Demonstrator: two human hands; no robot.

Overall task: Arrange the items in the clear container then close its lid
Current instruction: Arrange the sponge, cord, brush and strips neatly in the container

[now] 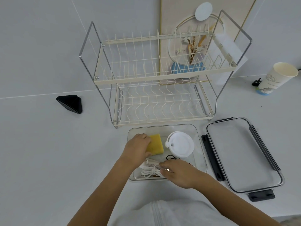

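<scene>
Pressing sponge [155, 144] into container [199, 141] far-left corner, left hand [137, 148] gripping it; right hand [177, 172] pinching cable [149, 172] near front edge; keep lid [244, 154] clearance.

White tiled wall [40, 38], white countertop [48, 152]

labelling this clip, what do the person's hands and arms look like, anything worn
Both the left hand and right hand are bare, with no gloves. The forearms are uncovered too, with no sleeves, watch or bracelet in view. A ring is not clearly visible.
</scene>
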